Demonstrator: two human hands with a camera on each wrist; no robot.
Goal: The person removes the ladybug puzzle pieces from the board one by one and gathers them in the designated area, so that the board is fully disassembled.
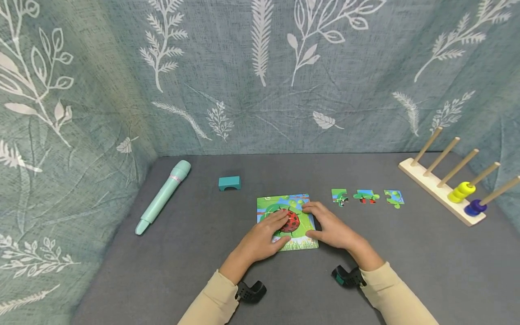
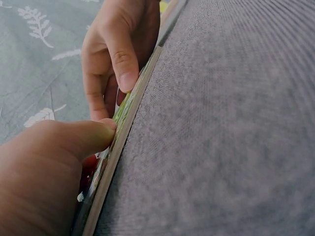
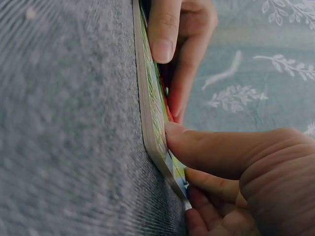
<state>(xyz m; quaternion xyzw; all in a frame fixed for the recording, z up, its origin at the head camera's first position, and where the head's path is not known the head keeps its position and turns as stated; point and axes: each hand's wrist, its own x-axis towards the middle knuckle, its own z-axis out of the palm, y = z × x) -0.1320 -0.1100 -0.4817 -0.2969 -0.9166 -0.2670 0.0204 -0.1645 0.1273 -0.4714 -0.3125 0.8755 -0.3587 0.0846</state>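
A square ladybug jigsaw puzzle (image 1: 301, 231) lies flat on the grey table in the head view. Across its lower left part rests my left hand (image 1: 257, 239), fingers extended over the red ladybug and thumb near the bottom. My right hand (image 1: 335, 229) touches the puzzle's right side, its fingertips near the upper corner and thumb lower down. The right wrist view shows the right thumb (image 3: 202, 150) pressing on the printed face beside the pale board edge. In the left wrist view, the left thumb (image 2: 81, 135) also lies on the face. The hands cover parts of the picture.
Three loose puzzle pieces (image 1: 366, 196) lie in a row to the right. Beyond them stands a wooden peg stacker (image 1: 440, 187) with yellow and blue beads. A teal arch block (image 1: 229, 183) and a mint-green microphone-shaped toy (image 1: 164, 196) lie to the left. Patterned cloth (image 1: 243, 90) hangs behind.
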